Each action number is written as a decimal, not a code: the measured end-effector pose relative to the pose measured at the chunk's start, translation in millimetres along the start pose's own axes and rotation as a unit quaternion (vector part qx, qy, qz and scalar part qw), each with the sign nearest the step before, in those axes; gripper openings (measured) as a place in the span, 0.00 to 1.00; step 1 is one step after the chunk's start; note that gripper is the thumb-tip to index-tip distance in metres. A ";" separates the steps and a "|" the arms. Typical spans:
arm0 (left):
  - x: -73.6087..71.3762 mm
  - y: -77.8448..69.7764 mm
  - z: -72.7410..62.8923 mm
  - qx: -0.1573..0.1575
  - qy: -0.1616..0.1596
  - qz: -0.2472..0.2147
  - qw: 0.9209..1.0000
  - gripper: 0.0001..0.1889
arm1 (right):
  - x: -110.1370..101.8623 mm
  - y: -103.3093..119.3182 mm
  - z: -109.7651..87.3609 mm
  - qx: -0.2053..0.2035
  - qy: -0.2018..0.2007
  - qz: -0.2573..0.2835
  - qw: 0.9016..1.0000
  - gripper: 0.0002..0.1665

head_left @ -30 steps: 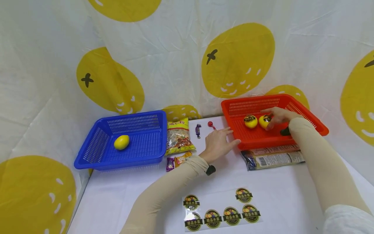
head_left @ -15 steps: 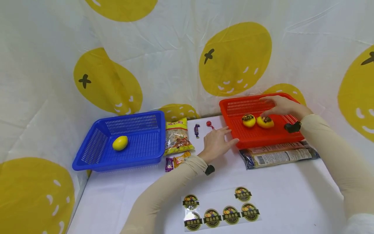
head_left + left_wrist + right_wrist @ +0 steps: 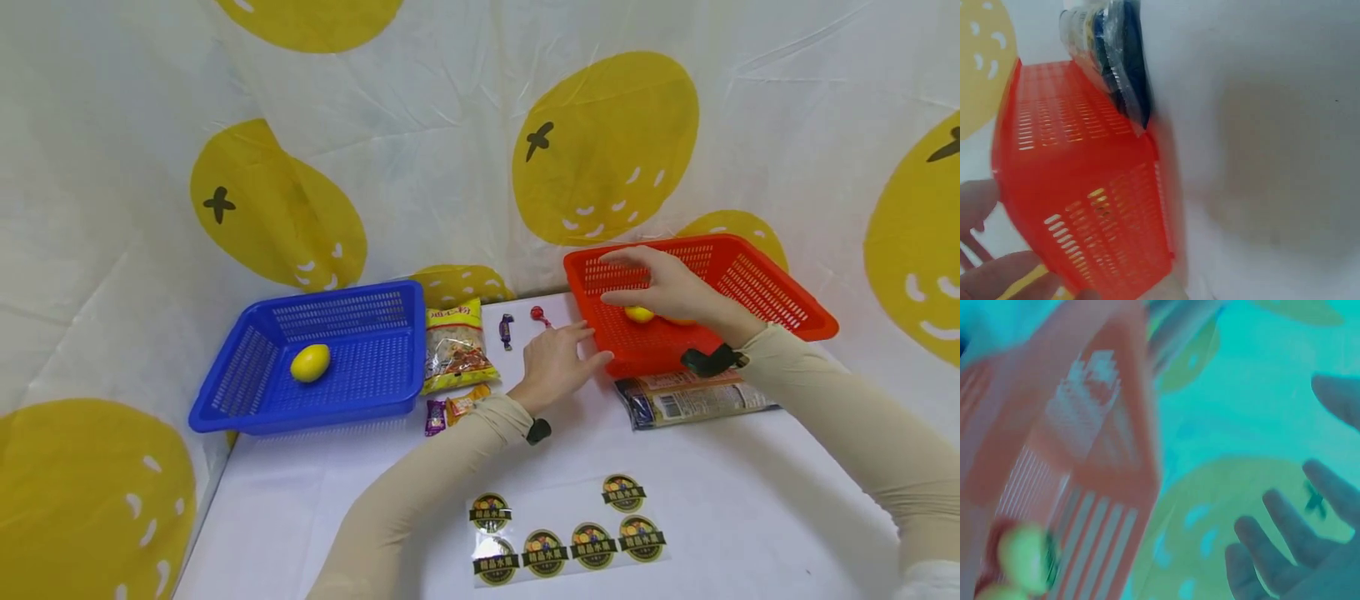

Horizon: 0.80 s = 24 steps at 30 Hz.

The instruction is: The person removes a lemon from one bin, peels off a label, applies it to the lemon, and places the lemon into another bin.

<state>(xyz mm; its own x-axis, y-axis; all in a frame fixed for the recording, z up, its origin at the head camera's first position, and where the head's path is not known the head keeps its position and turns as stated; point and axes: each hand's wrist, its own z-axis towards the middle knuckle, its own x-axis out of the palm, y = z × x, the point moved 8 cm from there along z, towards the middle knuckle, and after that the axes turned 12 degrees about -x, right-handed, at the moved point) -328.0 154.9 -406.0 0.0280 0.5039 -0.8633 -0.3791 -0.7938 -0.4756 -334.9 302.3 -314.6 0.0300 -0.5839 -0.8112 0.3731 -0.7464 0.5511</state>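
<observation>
My right hand [image 3: 663, 287] hovers above the red basket [image 3: 615, 362], fingers spread and holding nothing, as the right wrist view also shows. Beneath it two yellow lemons lie in the basket: one lemon [image 3: 639, 314] shows partly, and the other is almost wholly covered by the hand. In the right wrist view a lemon [image 3: 1025, 557] bears a dark sticker. At the basket's left side, my left hand [image 3: 557, 367] rests its extended fingers and thumb against the rim. Its fingers [image 3: 1007, 275] reach along the basket's edge in the left wrist view.
A blue basket [image 3: 255, 414] with one plain lemon [image 3: 310, 363] stands at left. Between the baskets lie a snack bag [image 3: 456, 346], wrapped candies [image 3: 435, 417] and a lollipop [image 3: 537, 313]. A long packet [image 3: 690, 400] lies before the red basket. A sheet of round stickers [image 3: 555, 521] lies in front.
The right hand has let go of the right-hand lemon in the red basket, risen, and moved left over both lemons. The left hand has stayed at the basket's side.
</observation>
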 end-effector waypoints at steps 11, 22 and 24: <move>-63.4 20.3 -48.8 0.053 -0.016 0.043 0.998 0.20 | 49.5 48.5 14.7 -0.062 -0.030 0.081 0.994 0.31; -158.4 107.8 -95.4 0.031 -0.173 0.007 0.984 0.13 | 125.9 93.7 48.9 -0.139 -0.002 0.101 0.985 0.30; -179.4 126.3 -96.6 0.024 -0.203 0.012 0.979 0.14 | 144.2 105.4 54.6 -0.156 0.000 0.105 0.982 0.30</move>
<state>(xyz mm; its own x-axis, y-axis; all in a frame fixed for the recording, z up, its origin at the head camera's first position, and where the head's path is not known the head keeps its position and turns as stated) -291.6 -68.7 -327.4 -0.3477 0.5861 -0.7318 -0.4177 -0.7956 -0.4388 -341.9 122.0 -362.8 0.1374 -0.7140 -0.6865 0.6253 -0.4750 0.6192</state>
